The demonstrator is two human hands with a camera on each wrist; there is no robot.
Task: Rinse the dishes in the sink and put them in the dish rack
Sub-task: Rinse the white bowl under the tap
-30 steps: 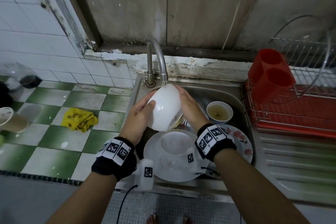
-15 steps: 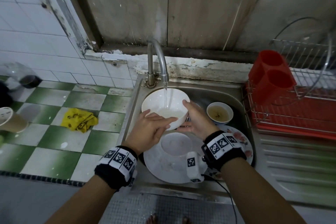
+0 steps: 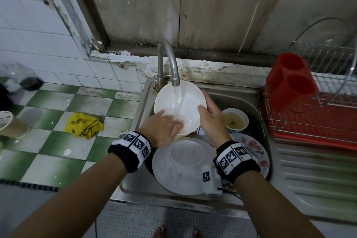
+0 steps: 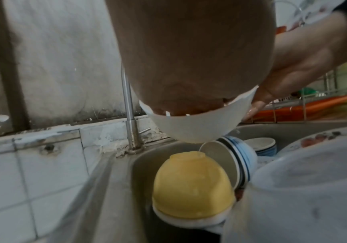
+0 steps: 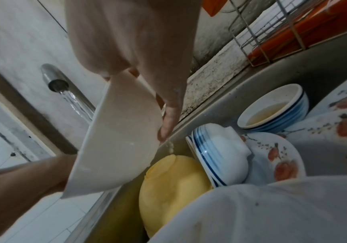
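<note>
The white bowl [image 3: 179,106] sits under the running tap [image 3: 174,71], above the sink [image 3: 241,96]. The right hand [image 3: 211,120] pinches its rim; the left hand [image 3: 164,127] lies flat inside, fingers straight. Wet glazed ceramic — probably slippery, stiff, breakable; best held by the rim, thumb inside.

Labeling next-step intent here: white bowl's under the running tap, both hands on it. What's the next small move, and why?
Probably tip the white bowl toward the sink to pour out the rinse water. The tap stream runs into its upturned inside, the left hand rubs inside with flat fingers, and the right hand holds the rim. The dish rack comes after it is drained.
</note>
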